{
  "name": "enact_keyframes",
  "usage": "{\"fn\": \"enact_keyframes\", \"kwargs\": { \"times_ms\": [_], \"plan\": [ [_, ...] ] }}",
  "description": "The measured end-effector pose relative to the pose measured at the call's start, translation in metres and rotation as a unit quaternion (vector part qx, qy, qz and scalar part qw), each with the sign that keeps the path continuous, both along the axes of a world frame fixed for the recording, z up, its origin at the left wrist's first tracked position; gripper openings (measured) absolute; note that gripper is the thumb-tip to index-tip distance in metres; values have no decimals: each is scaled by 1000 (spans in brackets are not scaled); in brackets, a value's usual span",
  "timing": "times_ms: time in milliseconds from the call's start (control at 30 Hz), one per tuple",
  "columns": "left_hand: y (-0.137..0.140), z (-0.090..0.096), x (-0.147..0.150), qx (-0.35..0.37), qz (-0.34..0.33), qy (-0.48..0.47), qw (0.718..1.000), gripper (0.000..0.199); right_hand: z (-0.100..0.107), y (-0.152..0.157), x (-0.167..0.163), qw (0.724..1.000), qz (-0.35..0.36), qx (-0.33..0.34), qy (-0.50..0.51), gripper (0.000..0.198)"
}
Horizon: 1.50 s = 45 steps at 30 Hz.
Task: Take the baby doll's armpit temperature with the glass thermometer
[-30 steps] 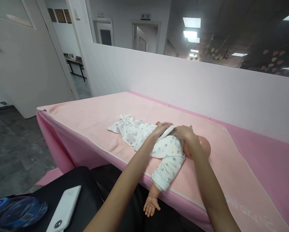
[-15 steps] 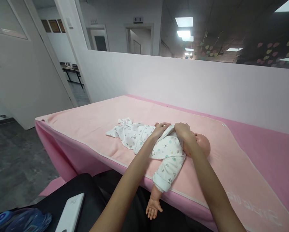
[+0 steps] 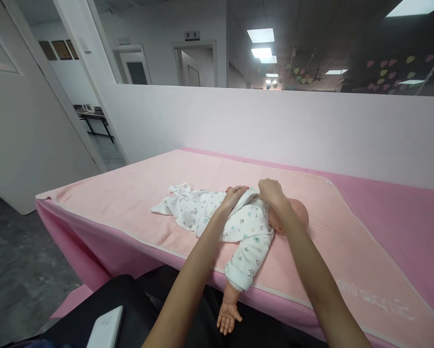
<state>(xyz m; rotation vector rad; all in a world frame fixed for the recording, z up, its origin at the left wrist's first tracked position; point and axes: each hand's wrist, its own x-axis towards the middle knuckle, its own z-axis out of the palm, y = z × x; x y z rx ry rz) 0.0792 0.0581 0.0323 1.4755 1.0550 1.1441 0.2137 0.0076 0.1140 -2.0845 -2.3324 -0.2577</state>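
A baby doll (image 3: 299,212) lies on its back on the pink mat, its head to the right. It wears a white printed baby top (image 3: 253,222) with long sleeves, and white printed trousers (image 3: 188,208) that trail off flat to the left. My left hand (image 3: 236,195) rests on the doll's chest, fingers stretched out over the fabric. Closed at the neckline, my right hand (image 3: 272,191) grips the top's upper edge; its fingertips are hidden. The doll's near hand (image 3: 228,316) hangs past the table edge, out of a turned-back cuff. My right wrist covers part of the doll's face.
The pink padded mat (image 3: 130,193) covers the table up to a low white wall (image 3: 293,125) with glass above. In my lap area, at lower left, is a white flat device (image 3: 106,326). A grey door (image 3: 28,121) stands at the left.
The view has shifted slightly, so the bottle at lower left has almost left it. My right hand has lifted slightly at the collar; my left hand stays on the chest.
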Motion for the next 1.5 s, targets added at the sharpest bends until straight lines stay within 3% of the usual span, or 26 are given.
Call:
{"fn": "enact_keyframes", "kwargs": {
  "times_ms": [200,300,367,500,567,633,1167,1500],
  "plan": [
    [3,-2,0,7,0,-9,1000,26,31,-28,22,994,-22,91,49,28],
    [4,-4,1,8,4,-24,1000,24,45,-43,37,972,29,148,182,25],
    [2,-2,1,15,8,-24,1000,23,53,-52,44,917,83,188,343,20],
    [-15,9,0,-5,-7,-22,1000,22,62,-67,48,744,153,246,602,27],
    [-23,15,0,-14,-14,-13,1000,23,65,-73,45,695,170,265,647,30],
    [-29,19,0,-16,-22,-4,1000,24,66,-78,43,672,180,278,662,32],
    [-22,15,0,5,-42,-22,999,19,66,-72,43,640,169,298,687,32],
    [-35,27,0,-18,-51,-22,998,20,65,-71,43,638,161,302,690,30]
  ]
}}
